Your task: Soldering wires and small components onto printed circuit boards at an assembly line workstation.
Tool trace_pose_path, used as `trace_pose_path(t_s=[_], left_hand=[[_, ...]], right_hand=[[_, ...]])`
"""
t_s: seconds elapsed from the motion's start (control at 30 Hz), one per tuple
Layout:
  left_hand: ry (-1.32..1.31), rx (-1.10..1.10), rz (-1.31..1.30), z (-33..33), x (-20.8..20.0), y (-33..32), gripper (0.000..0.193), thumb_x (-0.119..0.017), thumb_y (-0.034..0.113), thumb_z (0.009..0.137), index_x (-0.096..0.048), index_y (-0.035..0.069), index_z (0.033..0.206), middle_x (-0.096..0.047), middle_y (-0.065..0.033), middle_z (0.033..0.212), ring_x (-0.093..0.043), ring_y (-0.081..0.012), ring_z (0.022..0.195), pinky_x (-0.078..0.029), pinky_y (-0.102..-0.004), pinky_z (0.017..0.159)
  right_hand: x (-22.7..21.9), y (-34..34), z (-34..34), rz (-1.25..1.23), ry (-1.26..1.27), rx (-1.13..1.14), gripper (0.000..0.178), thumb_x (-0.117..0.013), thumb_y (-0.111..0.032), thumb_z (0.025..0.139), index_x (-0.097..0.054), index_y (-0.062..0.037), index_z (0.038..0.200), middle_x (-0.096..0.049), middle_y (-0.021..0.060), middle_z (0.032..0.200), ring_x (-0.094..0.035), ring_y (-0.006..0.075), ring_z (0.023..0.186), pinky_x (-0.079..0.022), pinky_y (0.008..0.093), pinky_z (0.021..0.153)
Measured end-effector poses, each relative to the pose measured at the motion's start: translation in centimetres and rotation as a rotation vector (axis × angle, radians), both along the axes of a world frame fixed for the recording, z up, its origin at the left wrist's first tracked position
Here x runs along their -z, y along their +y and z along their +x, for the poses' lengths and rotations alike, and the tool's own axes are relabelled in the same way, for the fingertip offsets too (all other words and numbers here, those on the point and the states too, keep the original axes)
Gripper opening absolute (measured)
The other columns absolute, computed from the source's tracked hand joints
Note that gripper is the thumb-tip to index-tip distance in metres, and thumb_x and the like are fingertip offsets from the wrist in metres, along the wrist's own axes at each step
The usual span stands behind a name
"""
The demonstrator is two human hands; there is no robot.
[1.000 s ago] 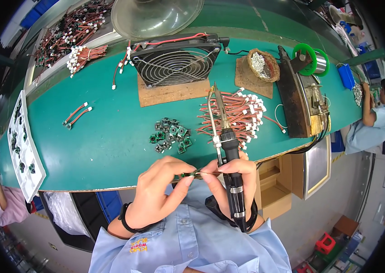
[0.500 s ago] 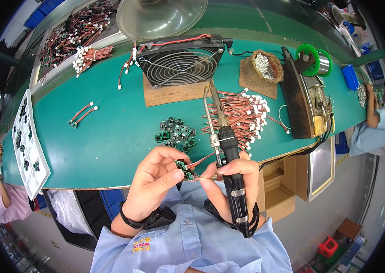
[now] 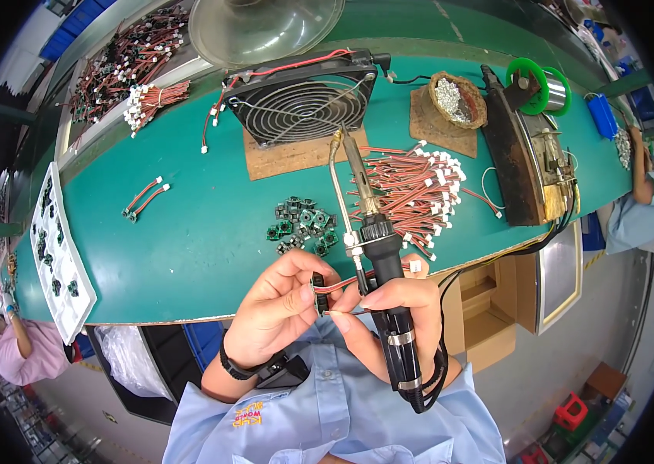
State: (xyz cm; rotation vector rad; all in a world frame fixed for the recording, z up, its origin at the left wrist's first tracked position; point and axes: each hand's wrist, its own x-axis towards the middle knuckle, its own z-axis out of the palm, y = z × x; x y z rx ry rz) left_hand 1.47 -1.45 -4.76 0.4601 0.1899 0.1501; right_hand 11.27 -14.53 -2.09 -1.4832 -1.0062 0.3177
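Between the thumb and fingers of my left hand [image 3: 269,305] is a small dark green circuit board [image 3: 320,294], seen nearly edge-on. My right hand [image 3: 400,305] grips a black soldering iron [image 3: 381,246] with a thin metal feed tube alongside; its tip points away from me, toward the fan. A short red-and-black wire lead [image 3: 340,285] runs from the board to my right fingers, its white connector beyond them. The same right fingertips pinch close to the board's lower end. Just past my hands lie a pile of small circuit boards [image 3: 303,224] and a heap of wire leads [image 3: 412,193].
A black fan [image 3: 301,104] stands on a wooden board behind the heaps. To the right are a bowl of white bits [image 3: 454,100], a dark metal stand [image 3: 508,166] and a green solder reel [image 3: 537,87]. At left lies a white tray [image 3: 71,271] with boards. Co-workers sit at both sides.
My left hand has turned the board from showing its face to nearly edge-on. In my right hand the iron has tilted slightly, its tip shifting left. The whole view has shifted a little.
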Motion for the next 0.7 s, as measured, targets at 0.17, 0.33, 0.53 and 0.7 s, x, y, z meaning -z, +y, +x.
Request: trace_pose_path(t_s=[0.17, 0.33, 0.53, 0.7], left_hand=[[0.016, -0.019, 0.063, 0.09, 0.04, -0.17, 0.022, -0.055, 0.015, 0.091, -0.05, 0.002, 0.108, -0.058, -0.0093, 0.098, -0.053, -0.0174, 0.093, -0.04, -0.0298, 0.083], [0.042, -0.027, 0.085, 0.09, 0.04, -0.17, 0.021, -0.055, 0.015, 0.091, -0.05, 0.002, 0.107, -0.057, -0.0099, 0.096, -0.053, -0.0177, 0.092, -0.04, -0.03, 0.081], [0.027, -0.038, 0.111, 0.2, -0.04, -0.19, 0.022, -0.055, 0.015, 0.09, -0.05, 0.002, 0.107, -0.057, -0.0103, 0.096, -0.053, -0.0182, 0.091, -0.041, -0.0305, 0.079], [0.039, -0.102, 0.215, 0.19, 0.02, -0.24, 0.021, -0.056, 0.015, 0.09, -0.05, 0.002, 0.106, -0.057, -0.0109, 0.097, -0.054, -0.0186, 0.091, -0.042, -0.0307, 0.079]], right_hand=[[0.01, -0.03, 0.01, 0.014, -0.003, 0.002, 0.041, -0.067, 0.009, 0.073, -0.04, -0.0039, 0.1, -0.06, 0.0131, 0.087, -0.063, 0.0193, 0.081, -0.048, 0.0297, 0.074], [0.04, 0.04, 0.18, 0.025, -0.07, 0.024, 0.042, -0.069, 0.008, 0.072, -0.041, -0.0048, 0.101, -0.061, 0.0125, 0.088, -0.063, 0.0187, 0.08, -0.045, 0.0304, 0.077], [0.06, 0.04, 0.26, 0.013, -0.055, 0.033, 0.043, -0.071, 0.007, 0.07, -0.043, -0.0065, 0.101, -0.063, 0.0091, 0.085, -0.063, 0.0176, 0.079, -0.039, 0.0313, 0.082], [-0.09, 0.56, 0.34, 0.044, -0.056, 0.116, 0.041, -0.074, 0.003, 0.065, -0.052, -0.0103, 0.097, -0.064, 0.0006, 0.085, -0.058, 0.0166, 0.07, -0.032, 0.0329, 0.076]])
